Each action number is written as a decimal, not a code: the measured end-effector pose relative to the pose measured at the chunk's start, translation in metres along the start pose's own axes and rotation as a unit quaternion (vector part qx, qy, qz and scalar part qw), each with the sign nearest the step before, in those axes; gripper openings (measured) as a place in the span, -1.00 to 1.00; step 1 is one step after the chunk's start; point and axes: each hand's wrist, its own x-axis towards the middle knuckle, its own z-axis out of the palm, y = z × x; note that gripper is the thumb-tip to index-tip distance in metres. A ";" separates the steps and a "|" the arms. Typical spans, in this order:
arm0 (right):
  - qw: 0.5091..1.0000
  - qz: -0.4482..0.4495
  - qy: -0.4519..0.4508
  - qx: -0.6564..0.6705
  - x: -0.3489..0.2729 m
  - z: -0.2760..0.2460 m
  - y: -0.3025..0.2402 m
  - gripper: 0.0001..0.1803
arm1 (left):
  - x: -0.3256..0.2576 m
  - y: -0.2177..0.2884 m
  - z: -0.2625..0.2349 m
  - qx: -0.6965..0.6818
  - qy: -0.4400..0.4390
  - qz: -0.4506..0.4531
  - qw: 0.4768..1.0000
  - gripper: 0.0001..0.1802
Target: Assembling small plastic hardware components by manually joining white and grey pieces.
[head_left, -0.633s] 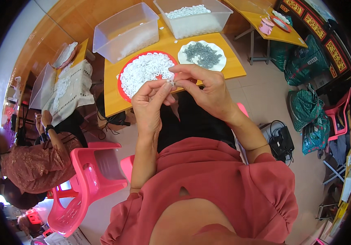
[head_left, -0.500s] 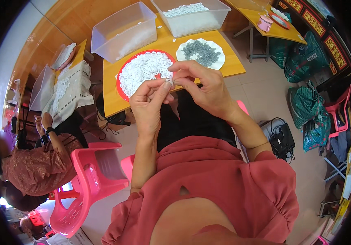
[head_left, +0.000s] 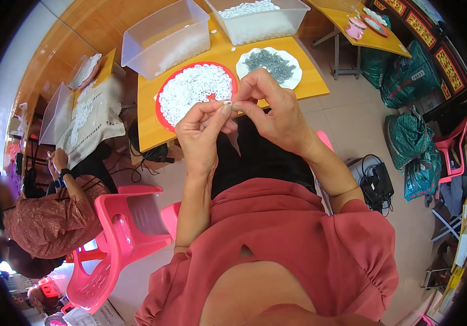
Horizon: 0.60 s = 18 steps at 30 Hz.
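Observation:
My left hand [head_left: 202,136] pinches a small white plastic piece [head_left: 227,102] between thumb and forefinger, just beyond my lap. Against its right side press the thumb and fingertips of my right hand [head_left: 277,114]; whatever lies between them is too small to make out. Past my hands, a red round plate [head_left: 161,118] on the wooden table is heaped with small white ring-like pieces [head_left: 192,89]. To its right, a white wavy-edged plate [head_left: 296,77] carries a pile of small grey pieces [head_left: 269,64].
Two translucent bins [head_left: 135,51] [head_left: 293,24] with white pieces stand at the table's far side. On the left, a person [head_left: 54,217] sits beside a cloth-covered table, near a pink chair [head_left: 116,239]. Green bags [head_left: 402,138] and a black bag [head_left: 375,182] lie at right.
My right fingers have closed in toward the thumb, against the white piece. Both hands have shifted slightly; the white piece stays in my left fingertips.

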 end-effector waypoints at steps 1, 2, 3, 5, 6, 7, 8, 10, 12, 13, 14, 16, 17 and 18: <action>1.000 0.016 0.000 0.007 0.000 0.000 -0.001 -0.84 | 0.000 -0.001 0.000 -0.018 -0.001 -0.006 1.000 -0.89; 1.000 0.014 0.000 0.008 0.000 0.000 -0.001 -0.84 | -0.001 -0.001 0.000 -0.017 -0.001 -0.004 1.000 -0.89; 1.000 0.019 -0.011 0.011 0.000 -0.002 -0.001 -0.82 | -0.002 -0.002 -0.001 -0.029 0.010 -0.005 1.000 -0.89; 0.999 0.022 -0.022 0.014 -0.001 -0.001 0.000 -0.80 | -0.002 -0.001 -0.002 -0.040 0.019 -0.005 0.999 -0.88; 0.999 0.028 -0.007 0.019 -0.001 0.000 0.002 -0.78 | -0.002 0.000 -0.003 -0.047 0.028 -0.009 0.998 -0.88; 0.999 0.034 0.005 0.025 -0.002 0.001 0.003 -0.76 | -0.002 0.001 -0.004 -0.054 0.038 -0.012 0.998 -0.87; 0.999 0.032 0.002 0.026 -0.003 0.000 0.004 -0.76 | -0.001 0.001 -0.007 -0.054 0.041 -0.009 0.998 -0.87; 0.998 0.048 -0.009 -0.031 -0.002 -0.005 0.008 -0.81 | 0.001 0.003 -0.015 -0.073 0.086 -0.023 0.993 -0.87; 0.996 0.055 -0.008 -0.064 0.000 -0.008 0.017 -0.83 | 0.005 0.009 -0.027 -0.085 0.098 -0.001 0.992 -0.88; 0.993 0.065 -0.003 -0.099 0.000 -0.008 0.023 -0.84 | 0.006 0.011 -0.035 -0.096 0.107 0.016 0.990 -0.88; 0.991 0.063 0.009 -0.119 0.000 -0.007 0.029 -0.86 | 0.007 0.017 -0.041 -0.094 0.117 0.033 0.988 -0.88; 0.985 0.039 -0.004 -0.170 -0.002 -0.005 0.058 -0.85 | 0.007 0.024 -0.055 -0.105 0.136 0.058 0.983 -0.88; 0.975 0.015 -0.012 -0.220 -0.001 -0.003 0.071 -0.85 | 0.006 0.029 -0.060 -0.115 0.146 0.069 0.980 -0.88; 0.975 0.013 -0.014 -0.221 -0.001 0.000 0.083 -0.85 | 0.005 0.033 -0.064 -0.117 0.148 0.070 0.979 -0.88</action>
